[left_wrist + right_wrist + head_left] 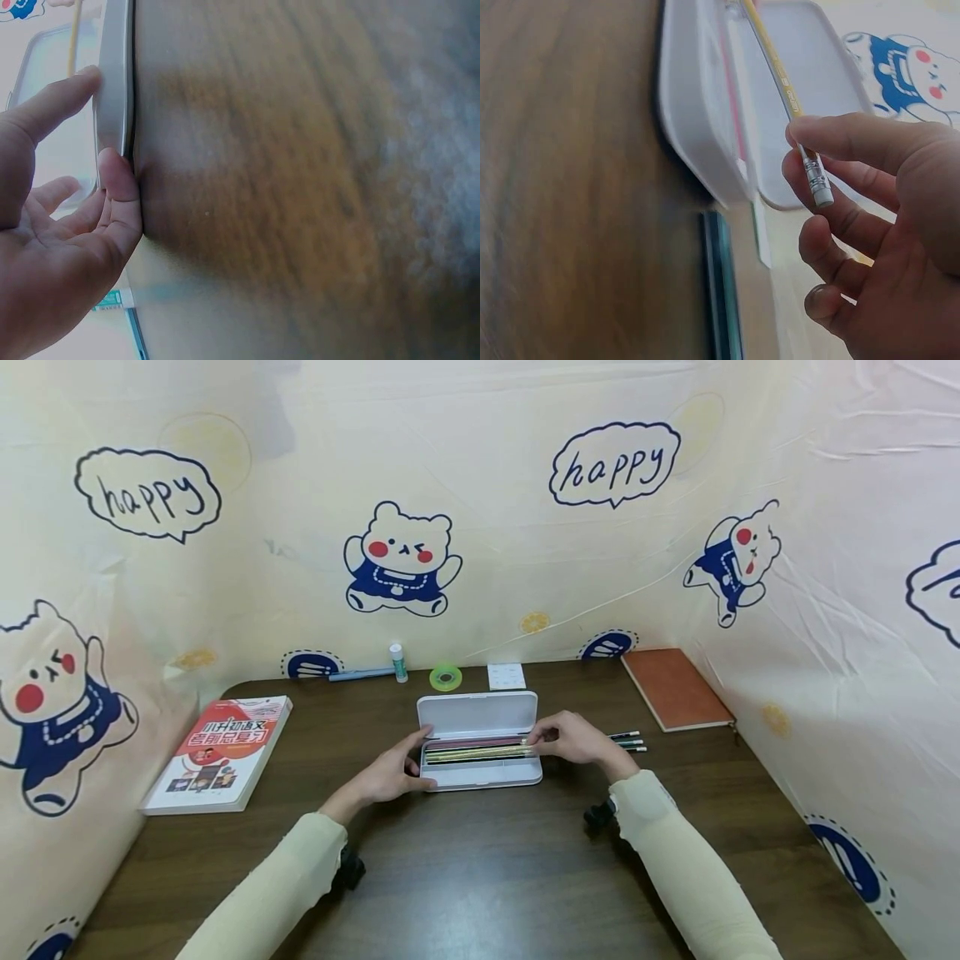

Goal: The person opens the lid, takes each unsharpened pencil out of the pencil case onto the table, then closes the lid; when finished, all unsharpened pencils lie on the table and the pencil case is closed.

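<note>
Yellow pencil (778,81) at the right end of the open pencil case (480,717), shaft running leftward over the interior. Right hand (573,739) has it pinched near the eraser end, thumb against forefinger; the other fingers bend loosely, with no visible load. White eraser tip (823,198) pokes out past the grip. Relation that counts: long axis runs left to right, roughly parallel to the case's long side, so most of the pencil lies left of the gripping fingers, over or along the row of pencils (472,752) inside. Judgement: any lowering turns on that alignment. Right hand plainly the nearer; left hand (386,774) sits at the opposite end, thumb at the near left corner, a finger at the far side, clasping the case on the bench (480,860). Dark pencils (720,292) on the bench, right of the case. Hard to make out: the yellow pencil's left end, cut off at the top of the right wrist view and lost among similar shafts in the head view. Touching the case floor or held clear of it: cannot tell. Count inside unreadable; right hand covers part of the case's right end.
</note>
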`<state>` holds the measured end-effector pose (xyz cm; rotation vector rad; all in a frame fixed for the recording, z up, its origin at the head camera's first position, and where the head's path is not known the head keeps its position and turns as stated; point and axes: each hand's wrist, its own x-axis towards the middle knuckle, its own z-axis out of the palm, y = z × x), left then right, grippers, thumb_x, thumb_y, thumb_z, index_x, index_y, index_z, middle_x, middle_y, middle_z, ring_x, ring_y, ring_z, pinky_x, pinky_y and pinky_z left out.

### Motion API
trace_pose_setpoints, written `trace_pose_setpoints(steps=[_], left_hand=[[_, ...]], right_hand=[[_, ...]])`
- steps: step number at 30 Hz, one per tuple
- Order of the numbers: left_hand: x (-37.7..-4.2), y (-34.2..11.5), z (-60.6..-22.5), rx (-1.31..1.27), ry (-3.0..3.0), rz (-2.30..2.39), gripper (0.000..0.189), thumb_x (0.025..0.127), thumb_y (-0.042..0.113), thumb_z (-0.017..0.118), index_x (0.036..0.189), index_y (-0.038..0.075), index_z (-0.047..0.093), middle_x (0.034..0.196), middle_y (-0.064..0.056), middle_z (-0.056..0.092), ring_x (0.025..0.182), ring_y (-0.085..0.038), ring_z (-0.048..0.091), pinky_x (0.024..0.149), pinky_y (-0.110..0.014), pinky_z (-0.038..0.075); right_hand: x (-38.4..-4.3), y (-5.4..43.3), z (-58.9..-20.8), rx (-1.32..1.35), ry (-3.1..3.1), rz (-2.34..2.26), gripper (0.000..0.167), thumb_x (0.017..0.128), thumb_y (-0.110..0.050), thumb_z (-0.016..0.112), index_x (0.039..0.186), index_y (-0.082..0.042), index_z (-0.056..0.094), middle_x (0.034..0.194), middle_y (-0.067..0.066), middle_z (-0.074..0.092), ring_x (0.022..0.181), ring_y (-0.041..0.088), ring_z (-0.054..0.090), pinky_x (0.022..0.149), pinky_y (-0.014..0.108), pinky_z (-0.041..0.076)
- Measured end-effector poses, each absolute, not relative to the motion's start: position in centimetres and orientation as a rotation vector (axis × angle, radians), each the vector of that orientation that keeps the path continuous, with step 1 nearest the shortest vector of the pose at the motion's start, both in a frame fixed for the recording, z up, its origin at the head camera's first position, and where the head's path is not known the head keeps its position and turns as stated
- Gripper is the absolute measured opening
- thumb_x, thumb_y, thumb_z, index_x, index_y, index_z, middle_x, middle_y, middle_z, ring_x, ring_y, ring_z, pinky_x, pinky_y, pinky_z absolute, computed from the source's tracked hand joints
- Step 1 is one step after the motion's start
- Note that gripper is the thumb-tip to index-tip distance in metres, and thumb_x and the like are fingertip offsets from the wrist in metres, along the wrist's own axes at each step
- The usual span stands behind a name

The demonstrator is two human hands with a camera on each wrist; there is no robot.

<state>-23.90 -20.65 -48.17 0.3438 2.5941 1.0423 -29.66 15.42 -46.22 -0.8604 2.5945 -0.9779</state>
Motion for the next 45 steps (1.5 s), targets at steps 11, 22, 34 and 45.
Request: trace_pose_setpoints(steps=[11, 22, 34, 45], left_hand=[[-23.8, -20.7, -48.1, 0.355, 2.582, 1.061, 0.095, 0.087, 0.028, 0.079, 0.160, 0.025, 0.019, 0.146, -0.014, 0.044, 0.090, -0.018, 0.053, 0.079, -0.031, 0.044], [-23.8, -20.7, -48.1, 0.354, 2.580, 1.056, 0.095, 0.087, 0.028, 0.078, 0.160, 0.025, 0.018, 0.146, -0.013, 0.044, 0.092, -0.018, 0.053, 0.080, -0.032, 0.044], [-23.8, -20.7, -48.2, 0.351, 2.577, 1.061, 0.094, 0.088, 0.027, 0.078, 0.160, 0.025, 0.018, 0.147, -0.013, 0.043, 0.091, -0.018, 0.053, 0.080, -0.032, 0.044], [-23.8, -20.7, -47.9, 0.356, 2.577, 1.062, 0.094, 0.088, 0.027, 0.078, 0.160, 0.024, 0.018, 0.147, -0.014, 0.043, 0.091, -0.018, 0.053, 0.081, -0.032, 0.044]], right_hand=[[-29.8, 19.5, -44.8, -0.728, 2.645, -0.979, 0.008, 0.094, -0.017, 0.069, 0.098, -0.018, 0.076, 0.094, -0.003, 0.072, 0.085, 0.018, 0.058, 0.078, 0.034, 0.048], [-29.5, 24.9, -44.7, -0.629, 2.719, -0.973, 0.008, 0.093, -0.020, 0.070, 0.099, -0.017, 0.076, 0.095, 0.000, 0.074, 0.084, 0.017, 0.059, 0.076, 0.033, 0.048], [-28.8, 30.0, -45.2, -0.442, 2.733, -0.911, 0.013, 0.094, -0.018, 0.069, 0.103, -0.013, 0.076, 0.099, 0.003, 0.074, 0.091, 0.020, 0.061, 0.082, 0.036, 0.049], [-28.5, 32.1, -46.7, -0.496, 2.695, -0.874, 0.009, 0.093, -0.014, 0.069, 0.098, -0.015, 0.076, 0.103, 0.005, 0.074, 0.092, 0.019, 0.059, 0.085, 0.038, 0.048]])
